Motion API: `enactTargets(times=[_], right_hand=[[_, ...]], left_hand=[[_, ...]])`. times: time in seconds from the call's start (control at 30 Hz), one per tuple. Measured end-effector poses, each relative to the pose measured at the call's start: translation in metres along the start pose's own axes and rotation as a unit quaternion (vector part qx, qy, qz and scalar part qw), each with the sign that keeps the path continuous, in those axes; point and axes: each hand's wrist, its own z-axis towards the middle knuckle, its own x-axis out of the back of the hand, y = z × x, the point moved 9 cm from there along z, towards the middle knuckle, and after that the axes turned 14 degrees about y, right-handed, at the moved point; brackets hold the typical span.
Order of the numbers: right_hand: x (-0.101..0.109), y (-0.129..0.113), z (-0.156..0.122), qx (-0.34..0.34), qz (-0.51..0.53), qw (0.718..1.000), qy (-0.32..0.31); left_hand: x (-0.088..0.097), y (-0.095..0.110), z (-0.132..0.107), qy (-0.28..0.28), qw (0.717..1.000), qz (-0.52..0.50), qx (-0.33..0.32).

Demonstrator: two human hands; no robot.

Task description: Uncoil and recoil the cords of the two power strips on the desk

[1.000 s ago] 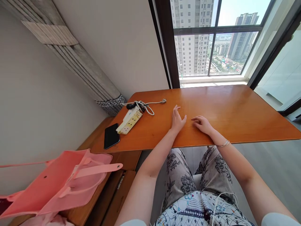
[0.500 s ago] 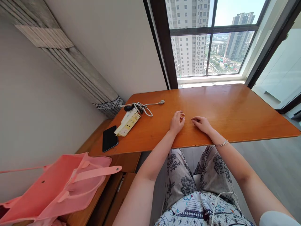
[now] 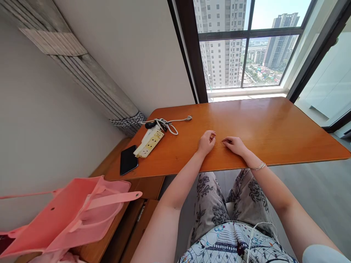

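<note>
My left hand (image 3: 207, 142) rests on its outer edge on the brown wooden table (image 3: 263, 124), its fingers loosely curled and holding nothing. A small gap away, my right hand (image 3: 235, 145) lies on the same tabletop with its fingers loosely bent and nothing in them. Thin bangles circle my right wrist. To the left of my left hand sits a white and yellow power strip (image 3: 150, 143) with its grey cable (image 3: 170, 127) bundled and the plug lying loose. Beside the strip, near the table's left edge, is a flat black phone or small tablet (image 3: 128, 160).
A pink bag (image 3: 68, 215) gapes at lower left on a wooden surface below table height. Beyond the table's far edge is a dark-framed window (image 3: 248, 34). A grey curtain (image 3: 90, 76) hangs along the left wall. My legs are under the table's near edge.
Both hands stay at nearly the same place on the table, having shifted only very slightly. The power strip, cable and black device have not moved.
</note>
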Motion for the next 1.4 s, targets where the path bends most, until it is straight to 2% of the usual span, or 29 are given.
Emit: enactTargets(times=[0.5, 0.7, 1.4], right_hand=[[0.0008, -0.0041, -0.0016, 0.009, -0.023, 1.000, 0.002], [0.0014, -0.0054, -0.0030, 0.009, -0.022, 1.000, -0.003], [0.0012, -0.0044, -0.0035, 0.027, -0.034, 0.999, -0.010]], left_hand=[[0.0023, -0.0074, 0.0011, -0.003, 0.999, -0.004, 0.039], [-0.0007, -0.0101, -0.0001, -0.023, 0.998, -0.006, 0.055], [0.0011, -0.0058, 0.0004, -0.016, 0.998, -0.009, 0.052]])
